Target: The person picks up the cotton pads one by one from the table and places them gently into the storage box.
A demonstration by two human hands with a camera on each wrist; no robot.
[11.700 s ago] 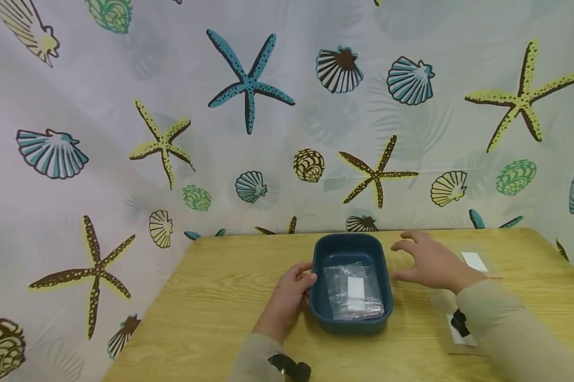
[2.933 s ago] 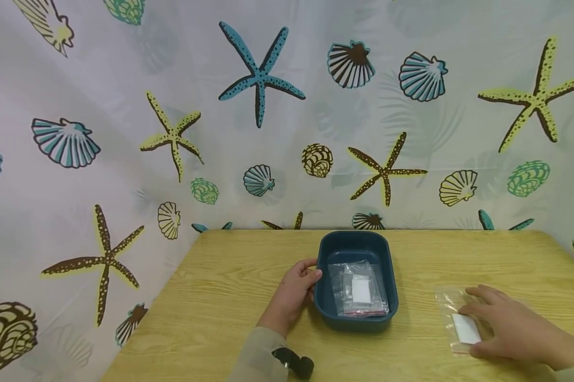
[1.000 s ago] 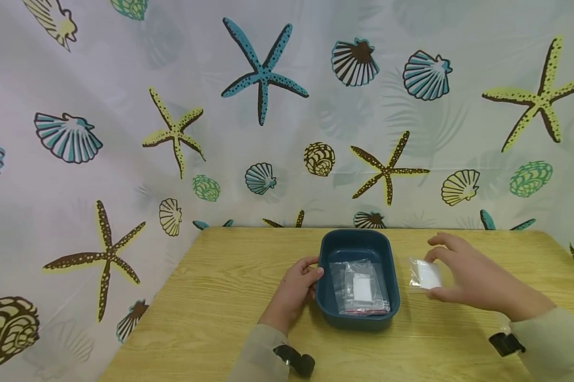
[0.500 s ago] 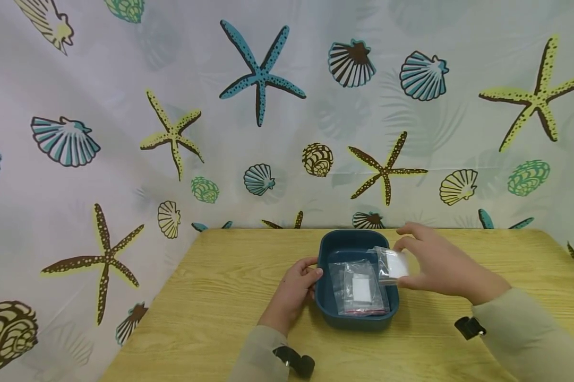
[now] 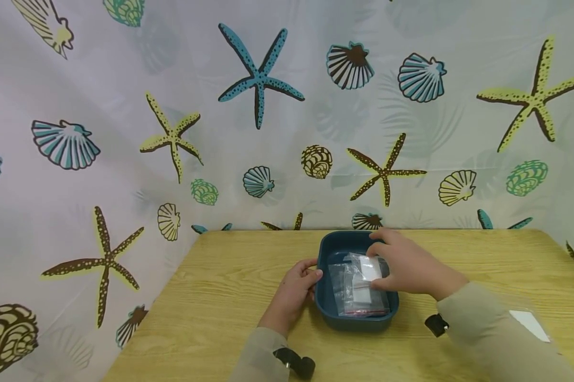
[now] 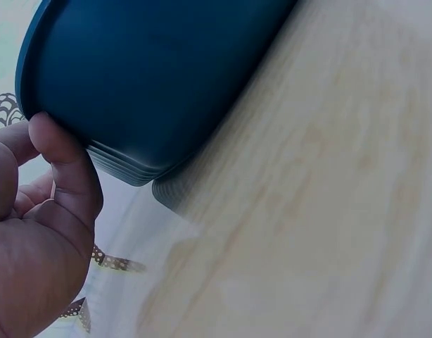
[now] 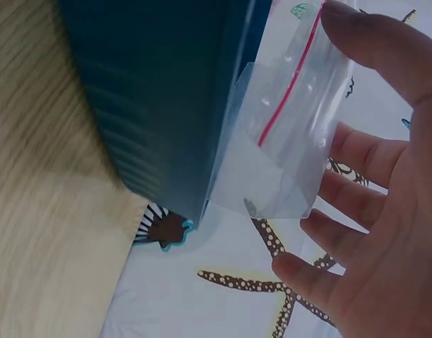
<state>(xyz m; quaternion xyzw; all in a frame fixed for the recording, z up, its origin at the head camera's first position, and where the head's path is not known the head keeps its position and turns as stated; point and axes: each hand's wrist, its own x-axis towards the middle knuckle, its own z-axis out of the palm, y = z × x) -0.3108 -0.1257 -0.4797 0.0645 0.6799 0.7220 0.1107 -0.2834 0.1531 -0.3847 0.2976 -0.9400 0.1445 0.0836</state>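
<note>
A dark blue plastic bin [image 5: 356, 324] stands on the table with clear zip bags [image 5: 363, 305] lying in it, each around a white piece. My left hand [image 5: 291, 294] grips its left side, thumb at the rim, as the left wrist view also shows the thumb against the wall [image 6: 131, 77]. Above the bin's inside, my right hand [image 5: 411, 265] pinches another clear zip bag [image 5: 370, 268] holding a white piece. In the right wrist view that bag [image 7: 286, 155] shows a red seal line and hangs beside the bin's rim, between thumb and fingers.
A further clear bag with a white piece [image 5: 530, 324] lies on the wooden table [image 5: 239, 265] at right, partly hidden by the right sleeve [image 5: 487, 323]. Behind the table hangs a white curtain [image 5: 287, 122] printed with shells and starfish.
A bag was under my right hand at the table's right; that hand then carried a bag left and over the bin's rim. My left hand has stayed on the bin.
</note>
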